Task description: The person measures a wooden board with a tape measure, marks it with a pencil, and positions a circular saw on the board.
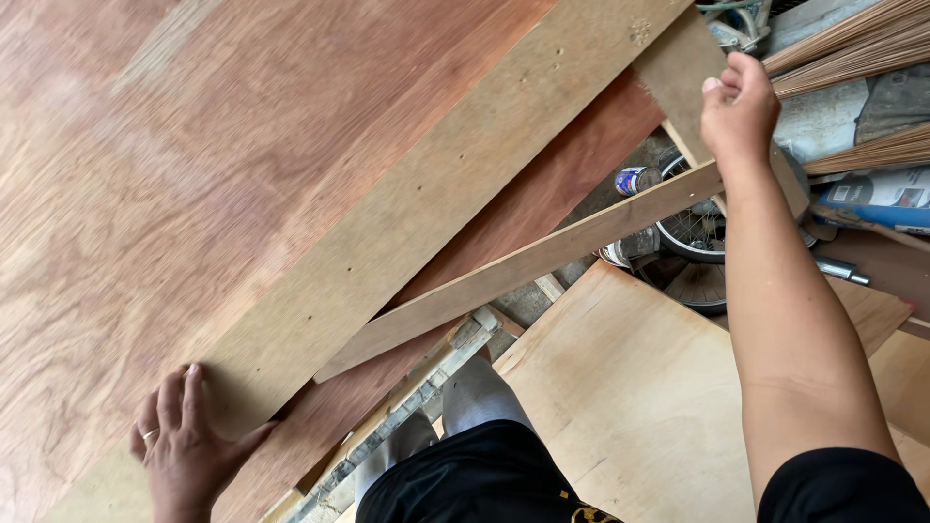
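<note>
Your left hand (184, 441) lay open, flat on the wide plank (417, 213) atop the plywood sheet (126, 174); your right hand (738, 102) gripped its far end. It looked stiff, long, fairly heavy; both ends needed holding.

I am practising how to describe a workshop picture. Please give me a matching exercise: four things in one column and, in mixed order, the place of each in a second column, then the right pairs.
Things
1. left hand
2. right hand
3. small can
4. wheel

Places
A. on the ground, behind the narrow strip
B. flat on the near end of the wide plank
C. beside the wheel, at its upper left
D. gripping the far end piece of wood at the upper right

Pairs: 1-B, 2-D, 3-C, 4-A
</note>
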